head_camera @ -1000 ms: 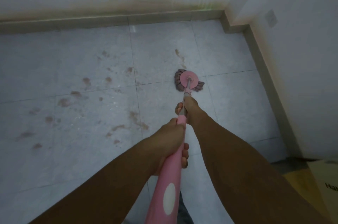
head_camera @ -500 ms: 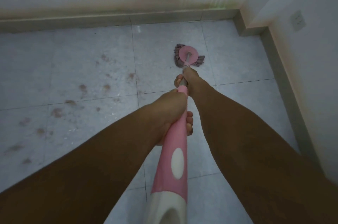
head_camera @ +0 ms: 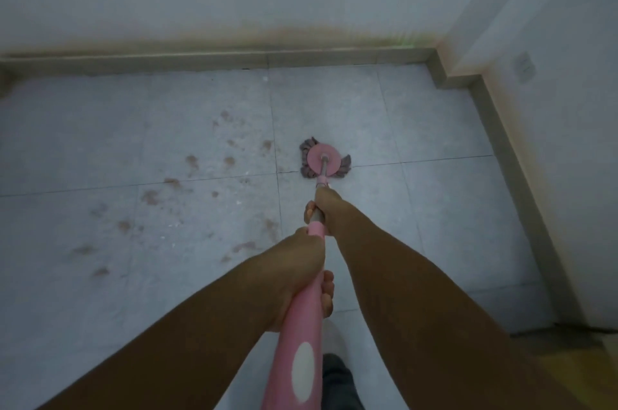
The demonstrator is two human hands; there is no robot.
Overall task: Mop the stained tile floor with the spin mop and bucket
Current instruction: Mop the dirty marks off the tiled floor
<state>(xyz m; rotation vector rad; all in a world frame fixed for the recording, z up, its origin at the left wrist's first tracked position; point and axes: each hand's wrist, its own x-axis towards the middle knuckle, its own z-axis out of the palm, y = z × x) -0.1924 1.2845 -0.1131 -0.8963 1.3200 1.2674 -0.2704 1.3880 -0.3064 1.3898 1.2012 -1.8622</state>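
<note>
Dim, bluish, even light, no hard shadows, soft throughout, wide-angle bending at edges

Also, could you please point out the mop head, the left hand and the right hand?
mop head (head_camera: 314,160), head view, pink disc.
left hand (head_camera: 301,262), head view, back of hand.
right hand (head_camera: 327,205), head view, back of hand.

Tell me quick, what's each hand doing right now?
Left hand: closed around the pink mop handle.
Right hand: closed around the grey shaft, nearer the mop head.
</note>
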